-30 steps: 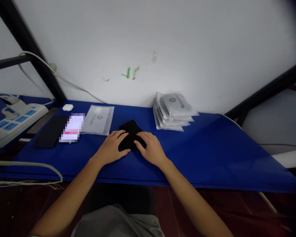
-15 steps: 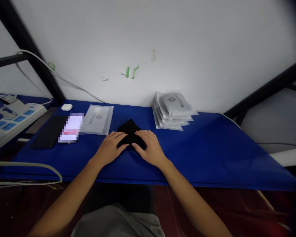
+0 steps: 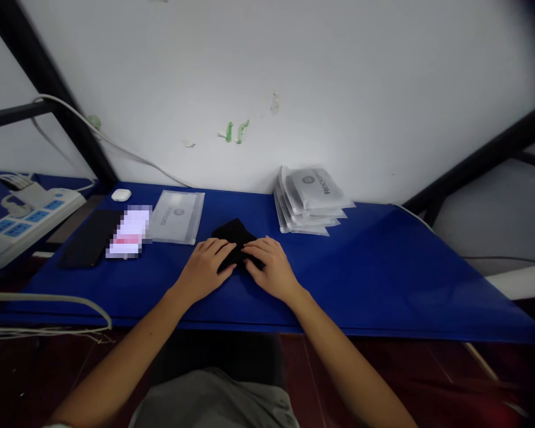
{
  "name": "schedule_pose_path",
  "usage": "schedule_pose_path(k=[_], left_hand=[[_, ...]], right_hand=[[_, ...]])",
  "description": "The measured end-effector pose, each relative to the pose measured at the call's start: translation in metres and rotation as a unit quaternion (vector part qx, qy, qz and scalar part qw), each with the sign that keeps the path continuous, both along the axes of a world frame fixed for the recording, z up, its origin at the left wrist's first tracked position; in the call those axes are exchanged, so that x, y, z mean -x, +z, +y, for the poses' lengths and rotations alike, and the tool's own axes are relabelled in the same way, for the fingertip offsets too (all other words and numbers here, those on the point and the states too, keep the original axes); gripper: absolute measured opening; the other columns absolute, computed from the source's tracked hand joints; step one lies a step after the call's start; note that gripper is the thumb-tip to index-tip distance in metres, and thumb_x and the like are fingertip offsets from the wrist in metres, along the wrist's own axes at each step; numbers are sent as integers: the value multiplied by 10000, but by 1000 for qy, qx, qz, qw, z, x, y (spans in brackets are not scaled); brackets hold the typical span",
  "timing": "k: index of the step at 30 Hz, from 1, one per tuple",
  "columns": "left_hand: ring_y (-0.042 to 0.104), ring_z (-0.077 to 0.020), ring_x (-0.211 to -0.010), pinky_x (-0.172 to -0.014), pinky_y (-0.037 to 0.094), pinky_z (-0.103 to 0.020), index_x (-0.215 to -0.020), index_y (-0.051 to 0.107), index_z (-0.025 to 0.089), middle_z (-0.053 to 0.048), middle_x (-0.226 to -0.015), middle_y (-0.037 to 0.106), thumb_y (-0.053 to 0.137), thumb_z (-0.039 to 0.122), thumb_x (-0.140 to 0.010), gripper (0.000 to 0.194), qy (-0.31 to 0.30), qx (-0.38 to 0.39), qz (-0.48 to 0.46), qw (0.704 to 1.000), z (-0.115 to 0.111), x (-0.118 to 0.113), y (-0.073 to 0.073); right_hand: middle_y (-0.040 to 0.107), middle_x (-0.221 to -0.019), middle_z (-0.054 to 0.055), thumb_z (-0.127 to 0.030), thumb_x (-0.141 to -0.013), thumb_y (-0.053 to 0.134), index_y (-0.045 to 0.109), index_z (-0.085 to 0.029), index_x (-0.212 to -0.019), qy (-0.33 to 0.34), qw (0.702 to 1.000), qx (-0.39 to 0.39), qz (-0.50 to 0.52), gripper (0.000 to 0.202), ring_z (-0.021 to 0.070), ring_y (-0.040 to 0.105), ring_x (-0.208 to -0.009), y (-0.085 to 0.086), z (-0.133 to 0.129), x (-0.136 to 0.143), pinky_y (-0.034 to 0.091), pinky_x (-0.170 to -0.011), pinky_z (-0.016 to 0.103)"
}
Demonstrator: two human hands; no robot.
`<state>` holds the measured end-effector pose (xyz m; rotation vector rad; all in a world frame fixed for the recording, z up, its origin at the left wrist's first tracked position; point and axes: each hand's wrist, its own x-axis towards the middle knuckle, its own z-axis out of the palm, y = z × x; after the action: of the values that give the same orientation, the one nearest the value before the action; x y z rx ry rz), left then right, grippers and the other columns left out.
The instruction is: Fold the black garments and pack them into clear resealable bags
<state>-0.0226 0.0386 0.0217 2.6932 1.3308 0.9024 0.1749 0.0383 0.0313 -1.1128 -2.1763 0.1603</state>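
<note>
A folded black cloth (image 3: 233,232) lies on the blue table between my hands. On its left side my left hand (image 3: 207,266) grips it, fingers on top and thumb at the near edge. My right hand (image 3: 273,267) has its fingers and thumb closed on the right side of the same cloth. Part of the cloth is hidden under the fingers. A flat clear zip bag (image 3: 178,217) with grey print lies to the left, beyond my left hand.
Several zip bags (image 3: 316,190) are stacked at the back right against the wall. To the left are a dark phone (image 3: 89,241), a blurred lit screen (image 3: 130,229), a white earphone case (image 3: 121,195) and a power strip (image 3: 40,220). Cables hang at the near left.
Both hands have shifted slightly over the black cloth, fingertips closer together at its middle. The cloth's upper outline has changed a little. The view has moved slightly.
</note>
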Motion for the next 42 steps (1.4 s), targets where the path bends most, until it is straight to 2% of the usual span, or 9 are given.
schedule_pose_path(k=[4,8,13,16,21,27,32,38,42], left_hand=[[620,-233,-961,-827,502,-386,-1097,603,157,-82,-1026,685,536,254,-890,238,-8,-9,16,1000,-3,-11,3],[647,-212,-844,-751,515,-342,-973,623,170,-63,-909,695,508,192,-866,159,40,22,-29,999,-8,-25,13],[655,-225,-798,-738,524,-363,-990,597,178,-57,-847,675,486,262,-862,189,251,68,-192,946,-14,-10,38],[544,-312,-1144,-965,447,-470,-1233,498,107,-185,-1210,580,502,242,-840,415,361,-39,-199,910,-15,13,48],[453,-295,-1259,-1037,385,-471,-1231,545,155,-143,-1321,539,428,247,-901,362,247,0,-47,968,-8,26,37],[562,-317,-1106,-971,384,-534,-1181,601,126,-147,-1200,627,411,308,-936,360,223,125,131,958,-5,20,29],[543,-309,-1126,-964,384,-499,-1237,569,158,-122,-1191,628,442,294,-926,362,202,103,139,964,-6,20,39],[549,-294,-1118,-945,419,-469,-1153,615,177,-104,-1191,625,438,208,-890,318,167,136,148,965,0,23,40],[614,-268,-982,-821,493,-399,-1070,638,181,-89,-1073,668,392,187,-881,310,241,163,76,954,2,28,47]], right_hand=[[697,-1050,76,-114,-809,525,656,-200,-1005,-20,1000,-6,18,251,231,615,-1008,3,-4,-2,435,-955,468],[660,-1114,120,-146,-855,477,613,-176,-1107,-119,989,-52,71,288,243,592,-1072,6,-9,-6,466,-942,449],[656,-1112,117,-240,-895,486,601,-196,-1126,-169,977,-86,93,262,249,591,-1077,11,-15,-6,478,-935,449],[646,-1165,120,-255,-894,504,609,-186,-1130,-139,988,-55,40,267,249,584,-1107,12,-18,-2,449,-977,456],[627,-1253,105,-302,-907,523,608,-182,-1184,-93,990,42,-100,313,261,548,-1183,8,-19,7,362,-1058,500],[698,-1110,82,-277,-921,510,667,-175,-1009,-122,974,74,-177,206,259,570,-1126,8,-19,2,315,-1073,522],[707,-832,70,-296,-931,474,673,-180,-824,-188,957,65,-211,255,248,612,-915,17,-13,-9,384,-984,462],[621,-1233,125,-278,-882,538,617,-167,-1150,-214,950,86,-210,301,296,541,-1142,16,5,-18,379,-1001,467],[632,-1207,117,-251,-873,538,603,-162,-1183,-216,941,119,-231,329,296,558,-1125,15,12,-23,378,-1017,475]])
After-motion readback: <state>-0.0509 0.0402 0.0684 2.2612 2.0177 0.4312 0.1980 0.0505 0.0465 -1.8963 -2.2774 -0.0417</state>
